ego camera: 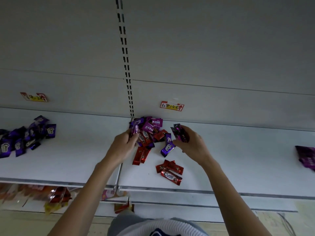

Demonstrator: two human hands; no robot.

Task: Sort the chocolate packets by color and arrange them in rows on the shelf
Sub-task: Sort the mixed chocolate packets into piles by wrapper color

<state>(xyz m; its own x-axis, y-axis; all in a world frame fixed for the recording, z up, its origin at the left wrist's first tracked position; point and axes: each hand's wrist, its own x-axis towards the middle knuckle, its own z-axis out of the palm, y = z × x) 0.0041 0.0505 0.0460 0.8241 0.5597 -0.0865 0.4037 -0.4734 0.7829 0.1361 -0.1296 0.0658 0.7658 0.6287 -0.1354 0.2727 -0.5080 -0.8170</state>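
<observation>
Evidently sorting: left hand (122, 145) and right hand (190, 143) each pinch purple packets (180, 132) over the mixed pile (150, 132); next, likely the purple heap (25, 135) left of it.

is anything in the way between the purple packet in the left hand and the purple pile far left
Nothing visible. The left hand grips a purple packet at the mixed pile, and the shelf from there to the purple pile lies bare. The loose red packets lie on the other side, off that path.
</observation>
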